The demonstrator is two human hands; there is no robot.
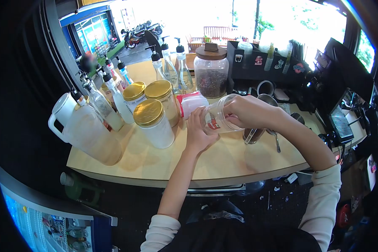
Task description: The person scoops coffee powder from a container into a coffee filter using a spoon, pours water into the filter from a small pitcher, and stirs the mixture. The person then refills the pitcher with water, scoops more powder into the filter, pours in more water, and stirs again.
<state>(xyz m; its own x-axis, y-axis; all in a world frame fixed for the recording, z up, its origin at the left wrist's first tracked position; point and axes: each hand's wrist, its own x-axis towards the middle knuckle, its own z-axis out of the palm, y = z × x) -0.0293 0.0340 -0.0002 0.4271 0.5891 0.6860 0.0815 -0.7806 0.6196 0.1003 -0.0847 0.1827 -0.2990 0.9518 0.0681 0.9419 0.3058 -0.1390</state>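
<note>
My left hand [199,132] is wrapped round the base of a clear plastic cup [217,115] with a red label, tilted on its side above the wooden counter [248,161]. The fingers of my right hand [243,111] are curled at the cup's mouth, partly inside it; whether they hold anything is hidden. Just behind the cup lies a white and red packet [192,104]. To the left stand jars with gold lids, the nearest one filled with white powder [157,132]. Under my right wrist is a glass of dark liquid [253,135], beside a spoon [278,143].
A large pitcher [90,134] and several pump bottles [119,103] stand at the left. Behind are a jar with a wooden lid [211,77] and a black cup organizer [260,63]. At the right is a dark machine [341,122]. The counter's front edge [214,181] faces me.
</note>
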